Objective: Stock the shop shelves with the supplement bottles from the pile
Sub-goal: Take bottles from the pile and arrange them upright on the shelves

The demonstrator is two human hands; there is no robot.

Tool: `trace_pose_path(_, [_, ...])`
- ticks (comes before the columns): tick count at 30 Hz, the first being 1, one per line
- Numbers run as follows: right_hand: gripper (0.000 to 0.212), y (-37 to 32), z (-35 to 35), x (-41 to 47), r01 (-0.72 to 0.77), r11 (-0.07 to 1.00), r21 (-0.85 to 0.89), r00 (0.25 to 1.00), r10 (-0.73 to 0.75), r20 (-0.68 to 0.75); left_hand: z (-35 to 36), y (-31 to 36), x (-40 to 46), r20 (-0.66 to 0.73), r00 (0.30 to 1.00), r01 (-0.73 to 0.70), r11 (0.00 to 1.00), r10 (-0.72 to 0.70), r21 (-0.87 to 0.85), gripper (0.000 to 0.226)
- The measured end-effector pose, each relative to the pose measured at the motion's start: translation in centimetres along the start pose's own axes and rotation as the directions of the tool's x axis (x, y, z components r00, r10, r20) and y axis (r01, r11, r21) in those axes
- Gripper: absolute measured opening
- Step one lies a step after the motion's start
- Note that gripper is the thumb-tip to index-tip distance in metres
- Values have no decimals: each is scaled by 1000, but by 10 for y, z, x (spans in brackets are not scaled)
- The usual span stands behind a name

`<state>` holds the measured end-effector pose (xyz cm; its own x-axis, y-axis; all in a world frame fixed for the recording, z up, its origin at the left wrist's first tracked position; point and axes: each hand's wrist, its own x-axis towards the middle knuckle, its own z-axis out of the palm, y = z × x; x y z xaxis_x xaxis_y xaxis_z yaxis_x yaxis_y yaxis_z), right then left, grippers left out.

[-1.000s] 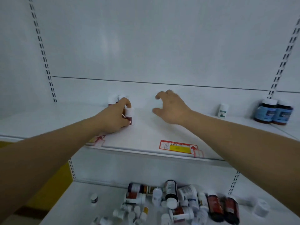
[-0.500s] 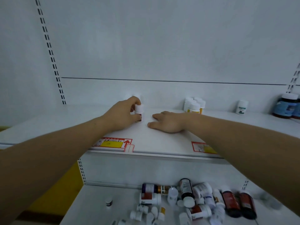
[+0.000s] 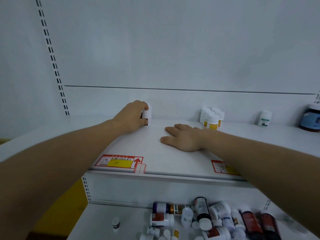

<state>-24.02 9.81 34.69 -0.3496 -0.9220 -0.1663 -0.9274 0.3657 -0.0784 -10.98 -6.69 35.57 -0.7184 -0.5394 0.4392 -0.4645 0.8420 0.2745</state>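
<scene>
While the left hand (image 3: 131,116) curls its fingers round a small white bottle (image 3: 146,116), that bottle stands upright on the upper shelf (image 3: 155,153), cap up, long axis vertical, near the back wall. Bare shelf lies between this hand and the right hand (image 3: 183,138), which rests flat, fingers straight, palm down. Just beyond the right hand's wrist stands a cluster of yellow-labelled bottles (image 3: 212,118). The shelf's front edge, with a red and yellow label (image 3: 119,161), lies nearer the person than both hands. Below the hands, the pile (image 3: 207,220) lies jumbled on the lower shelf (image 3: 97,222).
</scene>
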Motion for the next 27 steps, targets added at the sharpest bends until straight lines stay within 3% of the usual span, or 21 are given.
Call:
trace_pose_path(7, [77, 0, 0, -1, 4, 1000, -3, 1000, -4, -3, 5, 1, 5, -52, 999, 9, 999, -7, 46, 35])
trace_pose_path(14, [77, 0, 0, -1, -1, 1000, -5, 1000, 1, 0, 9, 0, 8, -53, 998, 31, 996, -26, 87, 41])
trace_pose_path(18, [78, -1, -1, -1, -18, 1000, 23, 1000, 18, 3, 0, 2, 2, -11, 999, 34, 997, -34, 63, 59])
trace_pose_path(21, [77, -4, -9, -6, -25, 997, 71, 1000, 25, 3, -19, 9, -12, 35, 998, 58, 997, -56, -48, 52])
trace_pose_path(23, [74, -11, -15, -11, -23, 993, 114, 997, 32, -71, -33, 16, -30, 97, 993, 79, 991, -69, -111, 41])
trace_pose_path(27, [70, -33, -24, -25, 39, 983, 179, 979, -2, -203, -60, 31, -86, 248, 954, 183, 983, -169, -31, 55])
